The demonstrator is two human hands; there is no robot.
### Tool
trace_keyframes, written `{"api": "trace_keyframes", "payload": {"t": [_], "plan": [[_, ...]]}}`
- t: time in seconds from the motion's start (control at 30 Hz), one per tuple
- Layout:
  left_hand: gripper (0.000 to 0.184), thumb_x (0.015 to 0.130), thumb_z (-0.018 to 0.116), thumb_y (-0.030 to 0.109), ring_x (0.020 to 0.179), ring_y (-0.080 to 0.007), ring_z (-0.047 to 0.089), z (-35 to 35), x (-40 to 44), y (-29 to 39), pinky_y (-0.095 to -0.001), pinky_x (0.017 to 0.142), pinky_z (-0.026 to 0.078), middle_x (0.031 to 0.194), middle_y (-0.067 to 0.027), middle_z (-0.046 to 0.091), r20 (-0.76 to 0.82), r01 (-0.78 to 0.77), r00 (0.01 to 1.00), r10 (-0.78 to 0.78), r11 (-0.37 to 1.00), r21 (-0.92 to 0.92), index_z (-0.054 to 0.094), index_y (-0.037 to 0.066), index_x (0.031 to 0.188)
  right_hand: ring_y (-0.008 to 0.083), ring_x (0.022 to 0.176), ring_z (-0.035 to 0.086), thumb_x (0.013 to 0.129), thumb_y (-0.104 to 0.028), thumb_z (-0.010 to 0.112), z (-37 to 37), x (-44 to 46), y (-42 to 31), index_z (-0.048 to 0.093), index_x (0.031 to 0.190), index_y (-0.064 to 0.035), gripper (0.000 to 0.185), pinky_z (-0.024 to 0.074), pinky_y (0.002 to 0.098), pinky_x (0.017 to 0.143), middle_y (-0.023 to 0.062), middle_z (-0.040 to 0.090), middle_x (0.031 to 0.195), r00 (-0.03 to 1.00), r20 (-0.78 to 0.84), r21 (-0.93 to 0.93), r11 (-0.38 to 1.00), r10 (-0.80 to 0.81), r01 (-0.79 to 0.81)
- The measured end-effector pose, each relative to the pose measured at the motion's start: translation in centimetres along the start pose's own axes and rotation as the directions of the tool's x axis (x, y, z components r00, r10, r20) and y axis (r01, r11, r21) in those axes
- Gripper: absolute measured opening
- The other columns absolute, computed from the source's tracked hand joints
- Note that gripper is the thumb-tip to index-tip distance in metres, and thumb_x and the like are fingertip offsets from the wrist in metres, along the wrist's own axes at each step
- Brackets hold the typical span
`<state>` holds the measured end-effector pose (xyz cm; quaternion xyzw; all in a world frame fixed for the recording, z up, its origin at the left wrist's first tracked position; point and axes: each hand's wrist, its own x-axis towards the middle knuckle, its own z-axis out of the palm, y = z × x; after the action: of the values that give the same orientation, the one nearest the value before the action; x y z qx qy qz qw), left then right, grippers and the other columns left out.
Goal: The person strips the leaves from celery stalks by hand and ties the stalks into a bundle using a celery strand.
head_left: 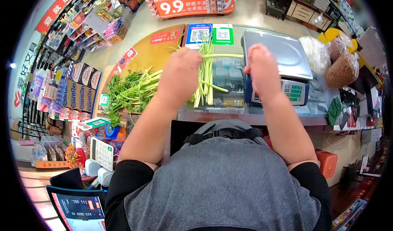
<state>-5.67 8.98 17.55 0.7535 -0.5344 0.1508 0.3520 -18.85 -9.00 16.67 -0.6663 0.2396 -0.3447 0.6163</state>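
Observation:
My left hand (182, 73) is closed around a thin green celery stalk (225, 55), which sticks out sideways to the right. Its far end reaches close to my right hand (263, 69), and I cannot tell whether the two touch. The right hand is curled in front of the scale (278, 53), its fingers slightly blurred, and anything inside it is hidden. Below and beside my left hand, several bare celery stalks (208, 81) lie in a bunch on the glass counter. A heap of leafy celery (135, 91) spreads to the left, partly behind my left forearm.
QR code cards (223, 34) lie at the counter's back. Clear bags, one with white contents (315, 53) and one with brown grains (343, 69), stand right of the scale. A monitor (77, 208) and a calculator (102, 153) are at lower left. Goods shelves line the left.

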Motion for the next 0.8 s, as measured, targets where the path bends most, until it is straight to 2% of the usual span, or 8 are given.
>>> {"api": "trace_keyframes", "payload": {"t": [0.07, 0.13, 0.17, 0.27, 0.37, 0.47, 0.6, 0.8], "plan": [[0.011, 0.091, 0.050, 0.005, 0.081, -0.0302, 0.058, -1.0, 0.6, -1.1, -0.0387, 0.075, 0.047, 0.084, -0.0121, 0.060, -0.025, -0.032, 0.999, 0.033, 0.998, 0.056, 0.061, 0.003, 0.093, 0.0173, 0.059, 0.052, 0.089, -0.015, 0.050, -2.2, 1.2, 0.6, 0.056, 0.080, -0.0075, 0.014, 0.0460, 0.0340, 0.059, 0.0025, 0.051, 0.065, 0.981, -0.019, 0.336, 0.925, 0.192, -0.175], [0.014, 0.095, 0.049, 0.008, 0.077, -0.0226, 0.054, -2.3, 0.9, -1.5, -0.0343, 0.071, 0.045, 0.083, -0.0076, 0.058, -0.030, 0.244, 0.962, -0.270, 0.907, -0.343, 0.061, 0.002, 0.096, 0.0109, 0.057, 0.048, 0.090, -0.017, 0.051, -4.9, 2.7, 2.4, 0.057, 0.081, -0.0092, 0.014, 0.0452, 0.0311, 0.057, -0.0020, 0.048, 0.065, 0.969, 0.048, 0.549, 0.804, 0.244, -0.230], [0.015, 0.097, 0.048, 0.009, 0.075, -0.0189, 0.053, -2.9, 1.0, -1.7, -0.0321, 0.070, 0.044, 0.082, -0.0054, 0.058, 0.014, 0.361, 0.909, -0.416, 0.773, -0.521, 0.061, 0.002, 0.098, 0.0106, 0.056, 0.047, 0.089, -0.017, 0.052, -4.9, 2.4, 2.8, 0.057, 0.080, -0.0092, 0.013, 0.0451, 0.0308, 0.057, -0.0023, 0.047, 0.065, 0.964, 0.064, 0.529, 0.810, 0.259, -0.253], [0.019, 0.100, 0.047, 0.013, 0.071, -0.0113, 0.045, -4.4, 2.1, -2.2, -0.0267, 0.065, 0.039, 0.082, -0.0011, 0.054, 0.005, 0.155, 0.923, -0.384, 0.361, -0.920, 0.061, 0.001, 0.100, 0.0105, 0.057, 0.047, 0.090, -0.018, 0.054, -3.8, 0.6, 2.9, 0.059, 0.083, -0.0077, 0.013, 0.0449, 0.0293, 0.057, -0.0016, 0.050, 0.068, 0.934, 0.185, 0.428, 0.830, 0.307, -0.357], [0.019, 0.100, 0.049, 0.015, 0.069, -0.0106, 0.043, -4.8, 3.4, -1.3, -0.0253, 0.063, 0.036, 0.084, -0.0030, 0.054, -0.034, 0.022, 0.947, -0.319, 0.172, -0.985, 0.060, 0.000, 0.101, 0.0113, 0.060, 0.051, 0.090, -0.019, 0.056, -1.3, -0.9, 1.9, 0.063, 0.090, -0.0062, 0.015, 0.0458, 0.0281, 0.058, 0.0004, 0.054, 0.069, 0.878, 0.371, 0.129, 0.919, 0.303, -0.372], [0.021, 0.100, 0.049, 0.018, 0.070, -0.0109, 0.044, -4.7, 4.3, -0.7, -0.0260, 0.064, 0.037, 0.085, -0.0033, 0.054, -0.042, -0.005, 0.966, -0.255, 0.145, -0.989, 0.060, 0.000, 0.102, 0.0083, 0.061, 0.051, 0.091, -0.019, 0.058, 0.6, -1.4, 2.0, 0.064, 0.102, -0.0036, 0.020, 0.0445, 0.0255, 0.058, -0.0026, 0.056, 0.073, 0.842, 0.443, -0.085, 0.949, 0.309, -0.303], [0.020, 0.099, 0.051, 0.018, 0.070, -0.0106, 0.045, -4.2, 5.4, 1.1, -0.0256, 0.065, 0.038, 0.085, -0.0028, 0.055, -0.072, -0.035, 0.961, -0.266, 0.141, -0.989, 0.060, 0.000, 0.103, 0.0076, 0.063, 0.050, 0.088, -0.022, 0.063, 2.9, -2.2, 1.5, 0.066, 0.106, -0.0032, 0.026, 0.0419, 0.0276, 0.057, 0.0008, 0.056, 0.070, 0.857, 0.508, -0.305, 0.949, 0.087, 0.085], [0.023, 0.099, 0.050, 0.018, 0.078, -0.0149, 0.046, -3.7, 6.4, 2.3, -0.0269, 0.070, 0.039, 0.091, -0.0052, 0.053, -0.096, -0.046, 0.961, -0.258, 0.192, -0.980, 0.057, -0.001, 0.108, 0.0322, 0.067, 0.057, 0.084, -0.021, 0.067, 4.3, -2.3, 4.3, 0.067, 0.095, -0.0011, 0.023, 0.0472, 0.0406, 0.066, 0.0138, 0.060, 0.073, 0.877, 0.392, -0.410, 0.801, -0.277, 0.436]]}}
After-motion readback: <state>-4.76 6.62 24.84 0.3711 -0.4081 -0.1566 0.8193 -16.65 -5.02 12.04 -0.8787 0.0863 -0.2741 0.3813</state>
